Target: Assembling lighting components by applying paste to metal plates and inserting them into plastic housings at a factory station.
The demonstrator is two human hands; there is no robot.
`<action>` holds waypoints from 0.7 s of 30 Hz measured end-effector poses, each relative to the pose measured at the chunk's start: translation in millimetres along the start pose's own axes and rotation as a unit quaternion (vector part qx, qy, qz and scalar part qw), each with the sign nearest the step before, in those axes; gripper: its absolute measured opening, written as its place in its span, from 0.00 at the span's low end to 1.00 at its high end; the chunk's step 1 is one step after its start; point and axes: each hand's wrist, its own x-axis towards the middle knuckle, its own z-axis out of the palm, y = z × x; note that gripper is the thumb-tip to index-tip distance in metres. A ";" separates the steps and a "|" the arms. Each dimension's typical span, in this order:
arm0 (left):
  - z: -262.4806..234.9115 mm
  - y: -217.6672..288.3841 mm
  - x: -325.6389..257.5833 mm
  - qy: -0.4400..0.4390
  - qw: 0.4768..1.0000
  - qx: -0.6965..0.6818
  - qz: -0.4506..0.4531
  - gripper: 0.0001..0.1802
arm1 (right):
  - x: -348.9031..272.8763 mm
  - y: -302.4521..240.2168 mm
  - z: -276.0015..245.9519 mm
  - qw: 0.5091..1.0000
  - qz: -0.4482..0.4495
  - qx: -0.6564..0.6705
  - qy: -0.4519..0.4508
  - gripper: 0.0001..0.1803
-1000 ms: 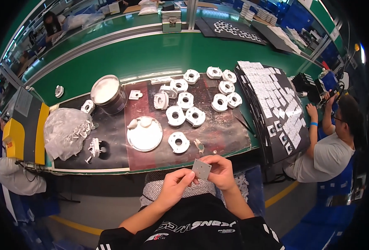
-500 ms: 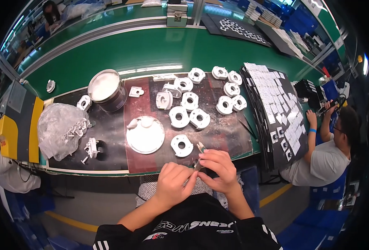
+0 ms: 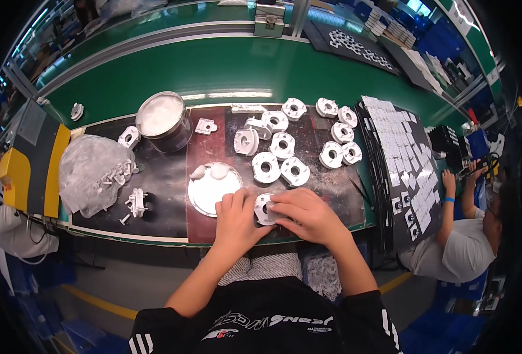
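Observation:
A round white plastic part (image 3: 262,210) with a centre hole lies on the dark mat near the table's front edge, between my hands. My left hand (image 3: 235,219) grips its left and near sides, the thumb along the near edge. The fingers of my right hand (image 3: 309,216) are pinched together over its right side; whatever they hold is hidden. Just left of it is a round white lid (image 3: 212,192) with small white lumps on its rim. Several similar round white parts (image 3: 266,168) are spread beyond my hands.
A tub of white paste (image 3: 165,138) stands at the back left. Left of it are a plastic bag (image 3: 90,177) of small white pieces and a yellow-and-grey machine (image 3: 46,171). On the right lie stacked black boards (image 3: 399,183) with white pieces; a co-worker (image 3: 458,236) sits beyond.
Both hands moved forward from the table's edge, where they held a small thin piece between them, to the nearest round white part. The view shifted slightly.

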 end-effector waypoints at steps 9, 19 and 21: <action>-9.3 -16.9 4.3 -0.053 0.995 -0.044 0.077 0.39 | 5.4 -3.1 9.8 0.996 -0.010 -0.014 -0.083 0.18; -16.6 -30.1 13.1 -0.086 0.988 -0.043 0.120 0.37 | -12.7 -15.4 31.6 0.993 0.106 0.049 0.010 0.15; -18.5 -30.9 14.8 -0.123 0.985 -0.054 0.108 0.37 | -16.1 -12.8 33.0 0.989 0.135 0.053 0.001 0.14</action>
